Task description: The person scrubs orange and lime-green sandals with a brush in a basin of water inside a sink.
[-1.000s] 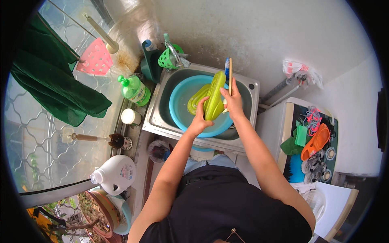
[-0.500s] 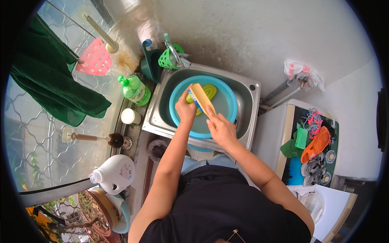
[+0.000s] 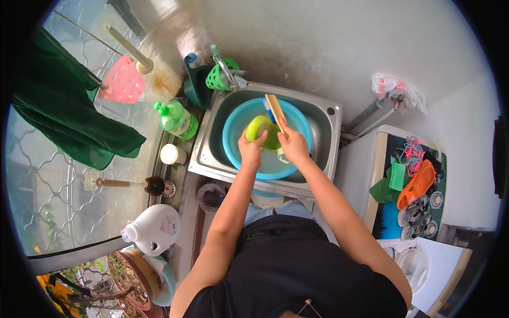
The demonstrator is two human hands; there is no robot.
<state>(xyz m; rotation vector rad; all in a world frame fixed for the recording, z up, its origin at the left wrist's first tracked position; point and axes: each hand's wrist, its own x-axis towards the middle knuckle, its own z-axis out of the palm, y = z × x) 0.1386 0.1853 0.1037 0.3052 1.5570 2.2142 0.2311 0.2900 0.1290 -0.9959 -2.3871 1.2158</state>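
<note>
A light blue basin [image 3: 229, 125] sits inside the steel sink [image 3: 212, 121], with cloudy water in it. Over the basin, my left hand [image 3: 251, 150] is closed on a yellow-green slipper [image 3: 257, 125], its rounded band turned up. My right hand [image 3: 294, 146] grips a wooden scrubbing brush [image 3: 275, 108] by its handle. The blue bristles of the brush face left, close by the slipper; whether they touch it I cannot tell. A pale strip hangs just under my right hand.
A green-topped bottle [image 3: 179, 123], a white jar [image 3: 172, 154] and a white jug [image 3: 155, 228] stand along the left ledge. A green perforated basket [image 3: 217, 79] hangs by the faucet. At right, orange slippers [image 3: 417, 184] and a green sponge [image 3: 396, 176] lie on a washing machine.
The slipper has been tilted up and turned in my left hand, which has moved slightly down. The brush has shifted up and right, now more upright, and my right hand has moved up.
</note>
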